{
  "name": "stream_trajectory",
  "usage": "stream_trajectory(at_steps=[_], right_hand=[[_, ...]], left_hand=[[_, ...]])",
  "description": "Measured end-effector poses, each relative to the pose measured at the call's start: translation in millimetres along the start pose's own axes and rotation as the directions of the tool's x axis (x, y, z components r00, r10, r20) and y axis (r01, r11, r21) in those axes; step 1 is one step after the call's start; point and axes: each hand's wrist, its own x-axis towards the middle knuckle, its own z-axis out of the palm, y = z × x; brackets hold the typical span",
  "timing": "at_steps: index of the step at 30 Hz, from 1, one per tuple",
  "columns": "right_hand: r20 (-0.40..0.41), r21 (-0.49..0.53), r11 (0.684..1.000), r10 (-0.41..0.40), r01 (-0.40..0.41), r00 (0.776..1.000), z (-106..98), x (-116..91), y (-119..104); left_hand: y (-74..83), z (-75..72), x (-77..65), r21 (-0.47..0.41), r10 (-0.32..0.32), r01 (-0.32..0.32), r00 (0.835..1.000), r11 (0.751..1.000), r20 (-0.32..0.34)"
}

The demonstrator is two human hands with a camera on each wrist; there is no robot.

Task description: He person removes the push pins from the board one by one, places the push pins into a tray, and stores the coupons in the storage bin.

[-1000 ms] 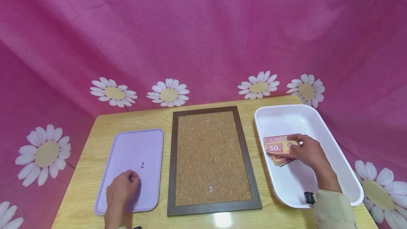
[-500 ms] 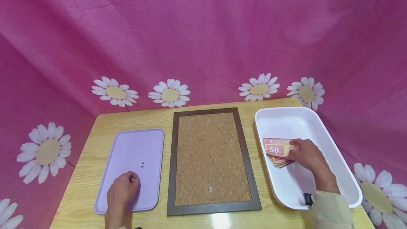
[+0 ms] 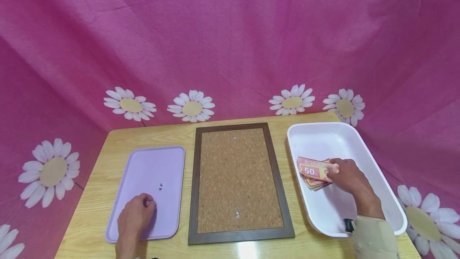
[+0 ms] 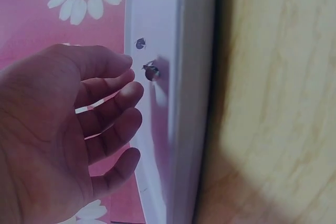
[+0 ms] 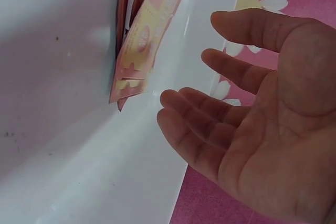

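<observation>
My left hand hovers over the near part of the purple tray, its fingers loosely bent and holding nothing. Beyond its fingertips lie two tiny dark thumbtack-like pieces; the left wrist view shows one shiny piece near the index finger and another piece further off. Over the white basin, my right hand is at the right end of a fanned stack of red-yellow coupons marked 50. In the right wrist view its relaxed fingers stand apart from the coupons.
Between tray and basin lies a cork board in a dark brown frame, with small clear glints near its top and bottom. All three are on a wooden table. A pink daisy-print cloth rises behind and at both sides.
The top coupon has turned slightly, its right end swinging toward me. My right fingers have eased off it. The left hand has barely moved, drifting slightly left.
</observation>
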Motion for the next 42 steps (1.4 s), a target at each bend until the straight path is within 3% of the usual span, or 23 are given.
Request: stream_trajectory(at_steps=[8, 12, 23, 27, 35, 42], right_hand=[[-0.023, 0.007, 1.0, -0.005, 0.005, 1.0, -2, 4, -5], [-0.03, 0.02, 1.0, 0.014, -0.013, 0.999, -3, 5, -13], [-0.097, 0.062, 0.992, -0.103, 0.11, 0.99, 4, 8, -28], [-0.096, 0.052, 0.992, -0.112, 0.117, 0.989, 4, 8, -34], [-0.062, -0.006, 0.993, -0.119, 0.119, 0.991, 4, 5, -47], [-0.079, -0.044, 0.986, -0.164, 0.161, 0.983, 4, -1, -61]], left_hand=[[9.0, -4.2, -0.6, 0.017, 0.047, -0.045, 0.996, 0.999, -0.079], [16.4, -6.1, 0.6, 0.019, 0.099, -0.097, 0.987, 0.995, -0.129], [27.3, -13.7, -1.7, 0.041, 0.202, -0.198, 0.954, 0.979, -0.22], [32.8, -16.5, -1.3, 0.061, 0.222, -0.213, 0.951, 0.975, -0.215], [44.4, -15.6, 0.2, 0.089, 0.234, -0.222, 0.962, 0.971, -0.144], [53.5, -13.0, -2.0, 0.095, 0.237, -0.226, 0.963, 0.969, -0.128]])
